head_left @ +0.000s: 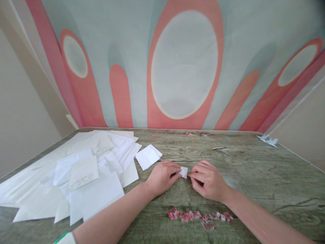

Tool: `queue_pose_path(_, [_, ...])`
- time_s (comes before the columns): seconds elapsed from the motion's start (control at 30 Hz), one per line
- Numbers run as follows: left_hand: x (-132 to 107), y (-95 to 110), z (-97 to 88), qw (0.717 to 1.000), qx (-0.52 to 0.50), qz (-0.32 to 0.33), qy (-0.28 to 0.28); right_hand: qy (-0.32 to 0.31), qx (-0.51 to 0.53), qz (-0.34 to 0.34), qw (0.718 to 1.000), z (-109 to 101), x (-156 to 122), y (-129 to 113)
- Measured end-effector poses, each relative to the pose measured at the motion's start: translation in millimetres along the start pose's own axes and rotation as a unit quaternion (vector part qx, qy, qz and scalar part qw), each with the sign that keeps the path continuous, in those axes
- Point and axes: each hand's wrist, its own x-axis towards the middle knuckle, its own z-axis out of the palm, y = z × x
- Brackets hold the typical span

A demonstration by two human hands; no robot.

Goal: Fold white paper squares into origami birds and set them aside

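Observation:
Both my hands rest on the wood-grain table point(254, 176) near its middle. Between them is a small folded piece of white paper point(183, 171). My left hand point(162, 176) pinches its left side with curled fingers. My right hand point(208, 180) presses its fingertips against the paper's right edge, fingers closed together. A small stack of white paper squares point(148, 156) lies just behind my left hand.
A large, loose pile of white sheets point(76, 173) covers the table's left part. A small folded white paper figure point(268, 139) sits at the far right edge. Pink flower marks point(198, 215) show on the tabletop near me. A patterned pink and grey cloth point(182, 67) hangs behind.

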Motion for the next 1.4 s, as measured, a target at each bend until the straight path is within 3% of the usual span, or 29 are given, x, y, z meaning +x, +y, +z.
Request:
queue_pose_path(0.5, [0.6,0.6,-1.2,1.000,-0.015,0.007,-0.001,0.008,0.006,-0.006,1.000,-1.2,0.8,-2.1])
queue_pose_path(1.17, [-0.6,4.0,-2.7,1.000,-0.013,-0.003,0.005,-0.052,-0.005,0.005,0.999,-0.6,4.8,-6.6])
queue_pose_path(1.4, [1.7,5.8,4.1,0.999,-0.009,-0.040,0.032,-0.075,-0.048,0.017,0.996,4.6,5.9,-10.2])
